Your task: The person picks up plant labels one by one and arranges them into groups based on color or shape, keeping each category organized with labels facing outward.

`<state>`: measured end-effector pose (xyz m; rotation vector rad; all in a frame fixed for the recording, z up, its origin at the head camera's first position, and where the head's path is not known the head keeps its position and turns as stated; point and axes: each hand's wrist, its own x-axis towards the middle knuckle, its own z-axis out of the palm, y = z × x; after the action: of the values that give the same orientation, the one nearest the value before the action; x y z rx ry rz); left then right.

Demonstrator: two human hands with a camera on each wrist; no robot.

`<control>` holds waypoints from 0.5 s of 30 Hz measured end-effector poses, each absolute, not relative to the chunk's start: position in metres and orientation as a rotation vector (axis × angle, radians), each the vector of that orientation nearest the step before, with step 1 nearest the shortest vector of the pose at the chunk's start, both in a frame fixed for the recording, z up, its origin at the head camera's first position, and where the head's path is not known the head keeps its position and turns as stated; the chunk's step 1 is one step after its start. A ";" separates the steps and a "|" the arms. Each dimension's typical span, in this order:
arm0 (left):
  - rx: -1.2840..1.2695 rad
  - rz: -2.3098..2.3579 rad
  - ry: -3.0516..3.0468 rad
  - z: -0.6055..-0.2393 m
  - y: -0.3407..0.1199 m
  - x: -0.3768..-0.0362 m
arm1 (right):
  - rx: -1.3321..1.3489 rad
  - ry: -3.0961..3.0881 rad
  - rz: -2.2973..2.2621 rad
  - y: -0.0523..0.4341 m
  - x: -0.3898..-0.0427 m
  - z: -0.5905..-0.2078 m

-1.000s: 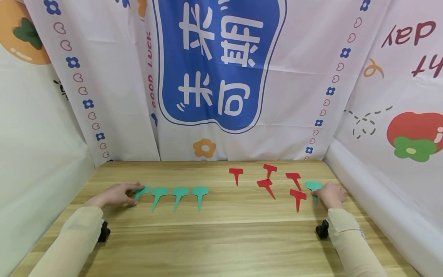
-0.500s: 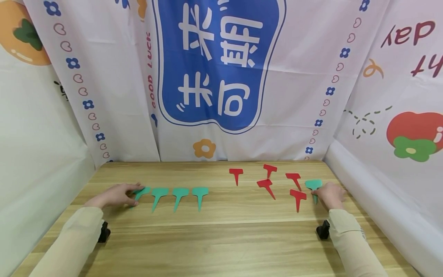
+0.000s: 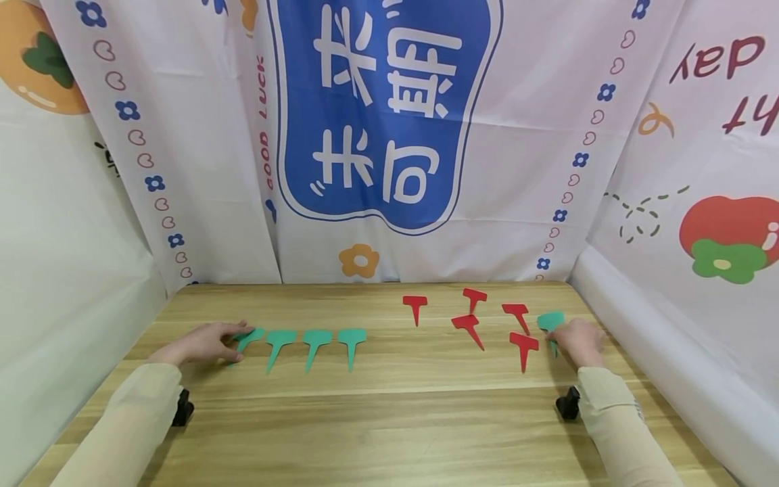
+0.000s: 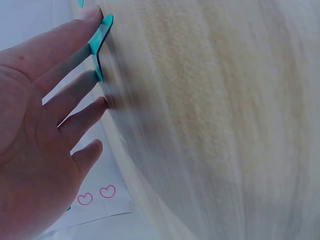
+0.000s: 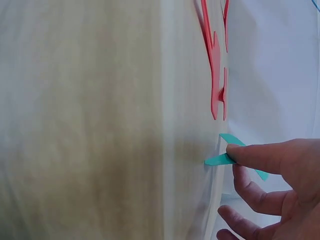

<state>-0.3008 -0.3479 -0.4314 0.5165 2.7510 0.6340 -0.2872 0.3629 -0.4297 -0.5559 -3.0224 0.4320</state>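
My left hand (image 3: 203,343) rests at the left end of a row of green T-shaped plant labels. Its fairly straight fingers touch the leftmost green label (image 3: 252,334), which the fingertips partly cover. In the left wrist view, that label (image 4: 102,35) lies at the tips of the spread fingers. On the right, my right hand (image 3: 582,341) pinches another green plant label (image 3: 551,320) between thumb and forefinger. The right wrist view shows this label (image 5: 220,160) tilted, its stem pointing to the table and its head partly behind the fingers.
Three more green labels (image 3: 318,338) lie in line beside the left hand. Several red plant labels (image 3: 524,343) are scattered at the back right, one close to the right hand. Printed cloth (image 3: 389,257) hangs behind the wooden table (image 3: 389,433) and along both sides.
The right hand's green label has come up slightly and tipped, the thumb and forefinger gripping it. The left hand and the other labels have not moved.
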 end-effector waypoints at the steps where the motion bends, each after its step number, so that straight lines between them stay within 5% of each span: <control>1: 0.517 0.634 2.752 -0.431 -0.348 -0.301 | -0.558 -3.016 0.437 0.363 -0.288 -0.430; 15: 0.524 0.635 2.751 -0.429 -0.347 -0.300 | -0.616 -2.941 0.555 0.361 -0.289 -0.434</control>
<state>-0.2996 -0.3470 -0.4294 0.5238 2.7510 0.6355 -0.2886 0.3606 -0.4337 -0.6160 -2.9409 0.5545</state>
